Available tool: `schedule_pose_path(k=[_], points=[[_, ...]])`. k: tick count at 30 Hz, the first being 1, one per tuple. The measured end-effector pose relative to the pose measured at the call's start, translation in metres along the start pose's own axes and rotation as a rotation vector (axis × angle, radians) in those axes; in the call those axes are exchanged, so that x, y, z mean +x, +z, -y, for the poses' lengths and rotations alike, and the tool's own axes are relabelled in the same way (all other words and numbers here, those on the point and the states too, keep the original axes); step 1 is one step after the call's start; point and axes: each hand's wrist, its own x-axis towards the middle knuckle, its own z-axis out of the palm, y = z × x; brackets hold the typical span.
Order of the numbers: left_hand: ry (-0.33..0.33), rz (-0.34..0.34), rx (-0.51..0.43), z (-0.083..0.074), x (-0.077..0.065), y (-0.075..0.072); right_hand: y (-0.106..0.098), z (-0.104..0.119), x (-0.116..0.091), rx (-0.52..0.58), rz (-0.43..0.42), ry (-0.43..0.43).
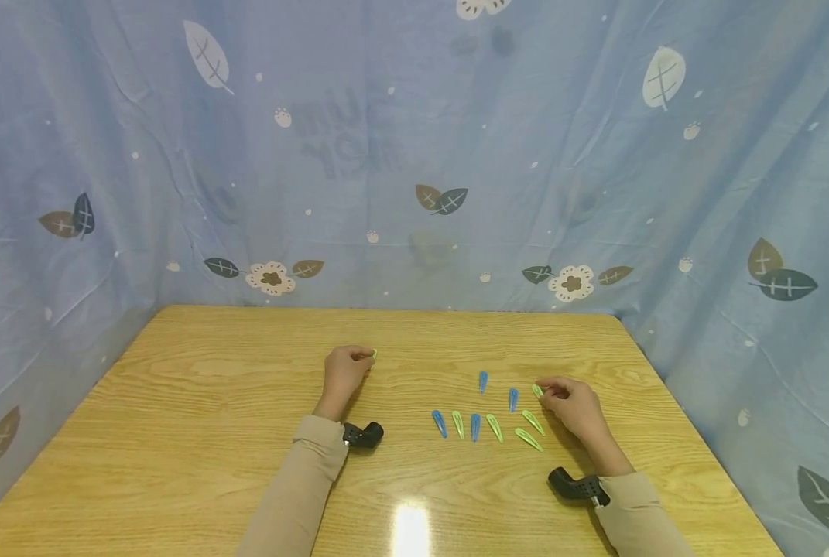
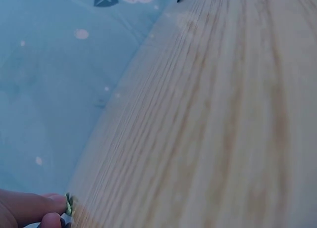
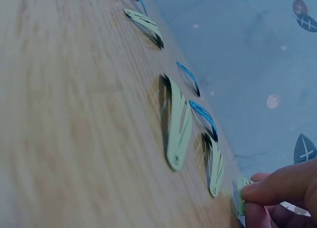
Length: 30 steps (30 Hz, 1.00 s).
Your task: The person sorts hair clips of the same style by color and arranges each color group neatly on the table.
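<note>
In the head view my left hand (image 1: 345,373) pinches a small green snap hair clip (image 1: 375,353) between thumb and fingertips, over the far middle part of the table. The left wrist view shows only a bit of that green clip (image 2: 69,204) at the fingertips. On the right, my right hand (image 1: 573,404) pinches another green hair clip (image 1: 538,391) by one end. Left of and below that hand lie loose green clips (image 1: 529,439) and blue clips (image 1: 475,427). Two blue clips, one here (image 1: 483,382), lie farther back than the rest.
A wooden table (image 1: 198,433) spreads beneath both hands. Behind it and at both sides hangs a blue curtain (image 1: 386,155) with leaf and flower prints. Black wrist mounts (image 1: 363,435) sit at both sleeve cuffs. A bright reflection lies near the front edge.
</note>
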Motion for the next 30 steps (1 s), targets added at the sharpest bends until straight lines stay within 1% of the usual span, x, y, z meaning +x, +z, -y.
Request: schedule_pose_path(k=[5, 9, 14, 17, 21, 24, 30], points=[[0.002, -0.003, 0.005, 0.001, 0.0, 0.0, -0.001, 0.0, -0.001, 0.05, -0.008, 0.022], [-0.001, 0.001, -0.01, 0.002, 0.0, 0.0, -0.002, 0.001, -0.001, 0.121, -0.006, 0.036], [0.001, 0.011, -0.037, 0.004, 0.0, 0.001, -0.001, 0.002, 0.0, 0.246, 0.002, 0.052], [0.013, 0.011, -0.034, 0.005, 0.001, 0.001, 0.001, 0.002, -0.001, 0.337, 0.027, 0.059], [0.01, 0.008, -0.042, 0.004, 0.001, 0.001, 0.002, 0.005, -0.002, 0.433, 0.075, 0.05], [0.004, 0.005, -0.052, 0.005, 0.001, 0.001, 0.003, 0.009, -0.003, 0.479, 0.094, 0.038], [0.017, 0.002, -0.024, 0.005, 0.0, 0.002, 0.006, 0.023, -0.009, 0.53, 0.12, -0.005]])
